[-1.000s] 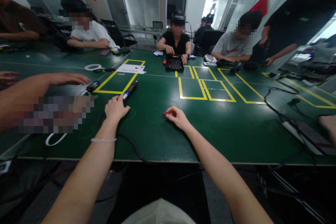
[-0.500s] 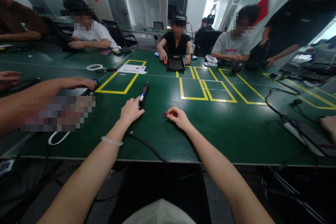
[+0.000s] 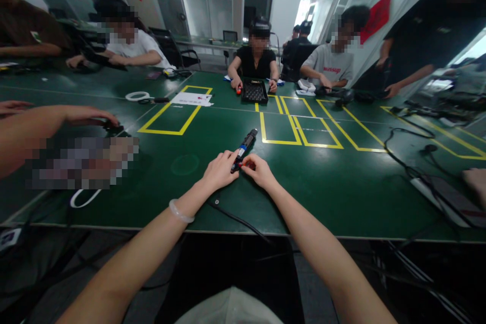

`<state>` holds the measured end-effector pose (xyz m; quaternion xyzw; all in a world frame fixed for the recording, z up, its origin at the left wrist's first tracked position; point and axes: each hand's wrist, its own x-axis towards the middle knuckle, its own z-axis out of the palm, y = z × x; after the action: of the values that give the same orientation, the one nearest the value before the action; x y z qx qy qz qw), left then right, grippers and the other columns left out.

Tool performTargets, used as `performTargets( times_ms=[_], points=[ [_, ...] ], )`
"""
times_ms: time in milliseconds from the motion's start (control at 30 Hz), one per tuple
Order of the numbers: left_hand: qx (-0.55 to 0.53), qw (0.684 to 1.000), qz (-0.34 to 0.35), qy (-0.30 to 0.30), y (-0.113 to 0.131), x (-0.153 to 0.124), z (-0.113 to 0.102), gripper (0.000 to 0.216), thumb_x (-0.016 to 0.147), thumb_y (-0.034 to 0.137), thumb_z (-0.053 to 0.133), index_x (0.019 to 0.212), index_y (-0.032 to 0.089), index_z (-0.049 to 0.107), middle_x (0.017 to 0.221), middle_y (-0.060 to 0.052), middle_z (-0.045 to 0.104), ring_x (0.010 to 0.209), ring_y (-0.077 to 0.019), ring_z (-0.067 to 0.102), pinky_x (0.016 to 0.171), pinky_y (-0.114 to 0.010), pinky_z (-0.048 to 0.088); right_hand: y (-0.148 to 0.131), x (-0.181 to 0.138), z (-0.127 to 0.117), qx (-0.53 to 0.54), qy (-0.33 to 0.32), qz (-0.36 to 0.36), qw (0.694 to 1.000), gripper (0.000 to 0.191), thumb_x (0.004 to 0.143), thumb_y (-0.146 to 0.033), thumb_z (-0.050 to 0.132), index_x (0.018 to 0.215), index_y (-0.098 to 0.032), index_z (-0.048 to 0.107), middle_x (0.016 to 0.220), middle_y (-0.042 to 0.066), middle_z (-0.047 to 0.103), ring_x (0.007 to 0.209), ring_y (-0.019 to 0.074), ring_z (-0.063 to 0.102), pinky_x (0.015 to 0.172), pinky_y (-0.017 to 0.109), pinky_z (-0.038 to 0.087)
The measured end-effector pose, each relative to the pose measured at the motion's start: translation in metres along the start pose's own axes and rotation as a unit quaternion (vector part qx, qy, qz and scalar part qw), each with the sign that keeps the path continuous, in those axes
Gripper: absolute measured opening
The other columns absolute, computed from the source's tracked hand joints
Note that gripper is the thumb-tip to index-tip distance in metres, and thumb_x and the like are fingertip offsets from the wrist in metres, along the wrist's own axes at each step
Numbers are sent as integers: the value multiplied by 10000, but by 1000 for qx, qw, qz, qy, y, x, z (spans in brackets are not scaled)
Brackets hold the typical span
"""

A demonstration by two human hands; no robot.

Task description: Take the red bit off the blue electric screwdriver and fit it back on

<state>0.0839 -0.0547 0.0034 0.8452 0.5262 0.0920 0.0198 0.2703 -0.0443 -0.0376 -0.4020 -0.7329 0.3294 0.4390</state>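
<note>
My left hand (image 3: 221, 171) is closed around a slim black tool (image 3: 248, 143) with a blue band. The tool's far end points away to the upper right, over the green table (image 3: 304, 187). Close against its near end is my right hand (image 3: 259, 171), pinching a small red piece (image 3: 242, 164). Fingers hide most of that piece, and I cannot tell whether it touches the tool. A black cable (image 3: 243, 220) with a small metal ring at its tip lies just below my hands.
Yellow tape rectangles (image 3: 281, 142) mark the table beyond my hands. White papers (image 3: 192, 99) lie ahead to the left. A co-worker's arm (image 3: 56, 116) reaches in at left. Opposite, another person handles a black tray (image 3: 254, 92). Cables and a flat device (image 3: 440, 200) lie at right.
My left hand has moved right with the black tool, bringing it up to my right hand. The cable has shifted right too. The co-worker's hand at left has drawn back leftward.
</note>
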Motion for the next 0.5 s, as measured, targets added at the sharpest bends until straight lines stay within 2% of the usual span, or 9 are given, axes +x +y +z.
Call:
performTargets(
  times_ms=[133,300,500],
  points=[
    [-7,1000,8,0,-1,-1,-1,726,868,354,553,1540,232,310,1346,-111,550,1159,-297,562,878,-404,519,1,0,1,-46,-7,-9,999,117,815,-190,633,920,-198,581,886,1,595,711,141,531,710,279,441],
    [-7,1000,4,11,-2,0,2,697,876,362,552,1516,185,340,1339,-130,561,1155,-300,569,895,-405,515,2,0,1,-84,-3,-9,996,93,829,-180,660,904,-198,610,886,6,588,740,150,551,742,286,458],
    [-17,1000,1,13,-1,-1,4,680,884,377,569,1502,202,348,1381,-129,540,1202,-293,551,909,-394,512,2,0,1,-121,3,-29,992,63,863,-186,676,925,-199,684,907,18,571,742,142,567,739,277,468]
  ],
)
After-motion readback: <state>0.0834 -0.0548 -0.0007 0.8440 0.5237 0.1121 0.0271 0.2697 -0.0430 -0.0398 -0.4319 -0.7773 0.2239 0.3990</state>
